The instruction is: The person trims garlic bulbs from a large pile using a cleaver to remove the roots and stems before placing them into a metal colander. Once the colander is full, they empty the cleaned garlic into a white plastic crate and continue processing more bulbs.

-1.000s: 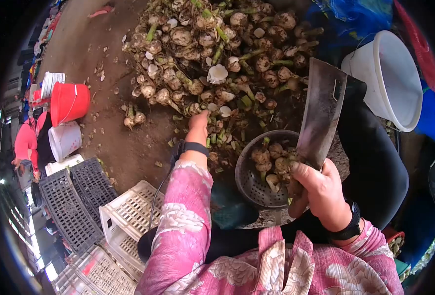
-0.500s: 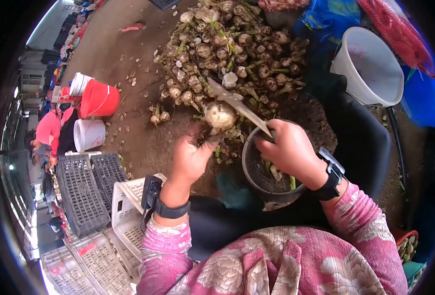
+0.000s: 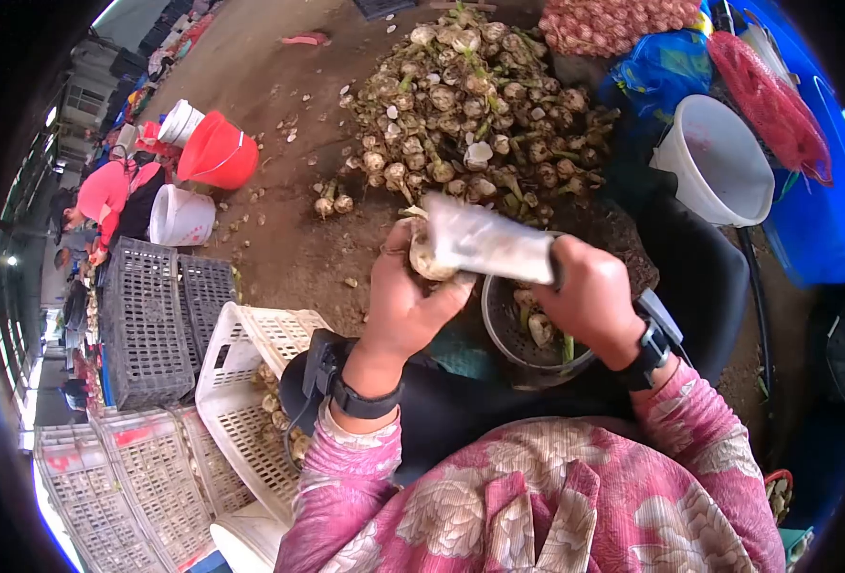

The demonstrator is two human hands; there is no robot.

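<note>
I see a dull, scuffed metal cleaver blade (image 3: 485,244) against a rough, dirt-crusted bulb (image 3: 424,256) — matt, earthy skin. The colander (image 3: 510,329) below looks like perforated grey metal, worn. My sleeves (image 3: 365,487) are soft printed cloth. The white crate (image 3: 251,382) and red bucket (image 3: 217,153) are plastic — the bucket smooth, slightly glossy. The ground (image 3: 270,239) is rough packed dirt.

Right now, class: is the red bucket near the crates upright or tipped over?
Tipped. The red bucket lies on its side on the dirt ground, its rim facing sideways, beside an upright white bucket.
</note>
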